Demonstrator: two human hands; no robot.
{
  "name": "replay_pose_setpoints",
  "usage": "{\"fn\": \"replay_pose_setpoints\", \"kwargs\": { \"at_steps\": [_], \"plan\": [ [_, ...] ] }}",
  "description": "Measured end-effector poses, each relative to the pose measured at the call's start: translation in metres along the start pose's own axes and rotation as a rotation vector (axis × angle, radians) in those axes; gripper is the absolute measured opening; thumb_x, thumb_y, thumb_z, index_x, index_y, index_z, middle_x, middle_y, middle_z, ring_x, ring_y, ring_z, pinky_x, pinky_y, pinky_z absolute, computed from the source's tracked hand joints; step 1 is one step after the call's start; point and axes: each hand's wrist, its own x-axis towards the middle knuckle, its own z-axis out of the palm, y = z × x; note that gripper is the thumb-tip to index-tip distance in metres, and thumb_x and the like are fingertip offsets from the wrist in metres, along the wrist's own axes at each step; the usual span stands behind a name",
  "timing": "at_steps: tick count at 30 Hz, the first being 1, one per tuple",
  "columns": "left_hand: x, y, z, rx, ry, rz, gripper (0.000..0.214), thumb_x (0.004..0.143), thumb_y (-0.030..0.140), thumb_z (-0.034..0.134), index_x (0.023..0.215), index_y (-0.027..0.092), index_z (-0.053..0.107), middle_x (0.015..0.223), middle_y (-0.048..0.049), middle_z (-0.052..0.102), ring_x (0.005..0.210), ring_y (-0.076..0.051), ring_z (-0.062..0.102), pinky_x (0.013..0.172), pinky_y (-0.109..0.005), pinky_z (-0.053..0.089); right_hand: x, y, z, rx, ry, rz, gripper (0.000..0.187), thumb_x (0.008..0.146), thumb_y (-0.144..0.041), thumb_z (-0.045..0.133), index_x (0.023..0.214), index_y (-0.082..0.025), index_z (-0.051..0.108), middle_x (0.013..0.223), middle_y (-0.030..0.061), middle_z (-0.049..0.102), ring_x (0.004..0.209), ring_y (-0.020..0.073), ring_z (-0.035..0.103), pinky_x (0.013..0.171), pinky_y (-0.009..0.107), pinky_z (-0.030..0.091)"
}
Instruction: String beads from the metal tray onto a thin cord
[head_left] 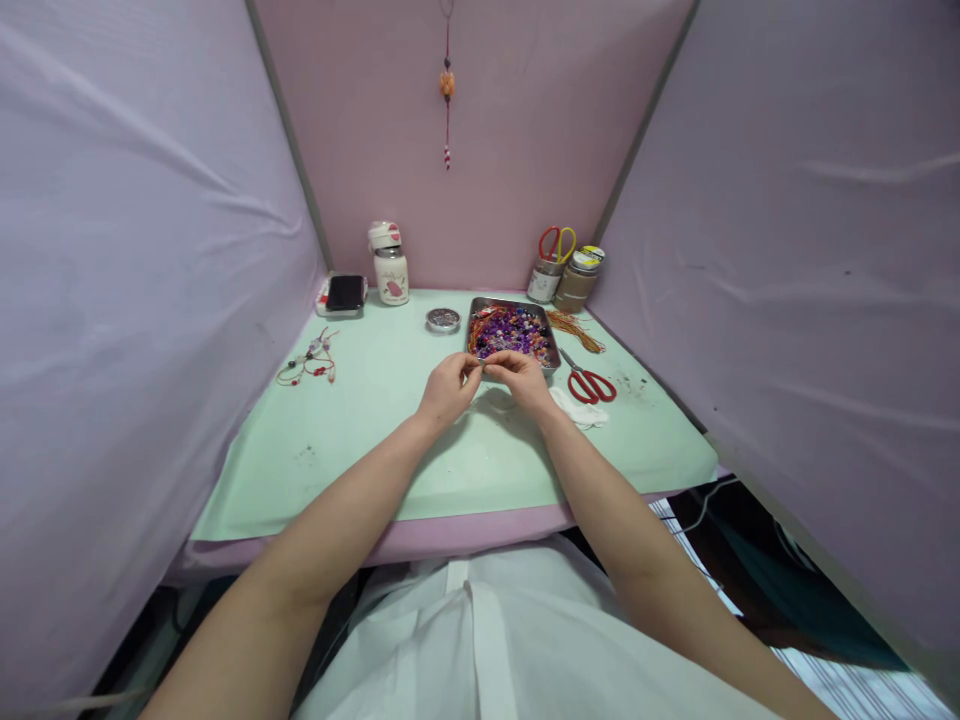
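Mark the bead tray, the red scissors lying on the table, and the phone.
bead tray point(510, 300): head view, on its far metal rim.
scissors point(581, 378): head view, on the red handles near the pivot.
phone point(345, 292): head view, on the middle of its dark screen.

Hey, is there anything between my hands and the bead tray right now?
Nothing visible. The left hand and right hand meet fingertip to fingertip right at the tray's near rim. The scissors lie to its right and the dish to its left, both outside that gap.
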Motion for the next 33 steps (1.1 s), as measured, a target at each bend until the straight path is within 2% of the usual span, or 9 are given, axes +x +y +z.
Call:
{"fn": "replay_pose_setpoints", "kwargs": {
  "at_steps": [19, 22, 25, 30, 33],
  "plan": [
    [-0.001, 0.001, 0.000, -0.019, -0.013, 0.029, 0.010, 0.084, 0.020, 0.051, 0.079, 0.017, 0.059, 0.079, -0.0029, 0.062, 0.074, -0.014, 0.054, 0.073, -0.027, 0.042, 0.001, 0.003, -0.001, 0.019, -0.029, 0.004, 0.021, 0.062, -0.033, 0.078, 0.077, -0.020, 0.070, 0.076, -0.0014, 0.068, 0.072, 0.0125, 0.060, 0.078, 0.031, 0.049],
    [0.002, 0.001, -0.001, -0.135, -0.013, -0.087, 0.011, 0.083, 0.025, 0.053, 0.080, 0.017, 0.059, 0.076, -0.0022, 0.062, 0.071, -0.014, 0.055, 0.071, -0.028, 0.043, 0.001, 0.001, -0.001, 0.006, -0.018, -0.012, 0.021, 0.062, -0.033, 0.077, 0.077, -0.020, 0.069, 0.075, -0.0014, 0.067, 0.070, 0.0123, 0.059, 0.077, 0.031, 0.049],
    [0.007, -0.002, -0.002, -0.393, 0.002, -0.276, 0.015, 0.083, 0.031, 0.054, 0.082, 0.017, 0.059, 0.077, -0.0029, 0.065, 0.073, -0.015, 0.058, 0.073, -0.029, 0.045, 0.000, -0.001, -0.001, -0.017, -0.020, -0.030, 0.021, 0.064, -0.035, 0.076, 0.077, -0.020, 0.069, 0.073, -0.0016, 0.066, 0.069, 0.0119, 0.057, 0.075, 0.031, 0.048],
    [0.012, -0.006, -0.004, -0.673, -0.116, -0.533, 0.021, 0.073, 0.031, 0.067, 0.087, 0.017, 0.061, 0.080, -0.0037, 0.067, 0.073, -0.013, 0.060, 0.070, -0.027, 0.043, 0.000, -0.003, -0.001, -0.080, -0.067, -0.082, 0.020, 0.068, -0.037, 0.073, 0.078, -0.020, 0.069, 0.077, -0.0010, 0.065, 0.074, 0.0129, 0.057, 0.078, 0.031, 0.048],
    [0.010, -0.005, -0.005, -0.802, -0.154, -0.605, 0.026, 0.068, 0.031, 0.075, 0.084, 0.016, 0.062, 0.077, -0.0036, 0.065, 0.071, -0.012, 0.059, 0.065, -0.025, 0.042, 0.000, -0.001, -0.002, -0.111, -0.079, -0.135, 0.017, 0.071, -0.036, 0.071, 0.079, -0.021, 0.070, 0.081, -0.0003, 0.065, 0.078, 0.0133, 0.058, 0.079, 0.031, 0.047]
  ]
}}
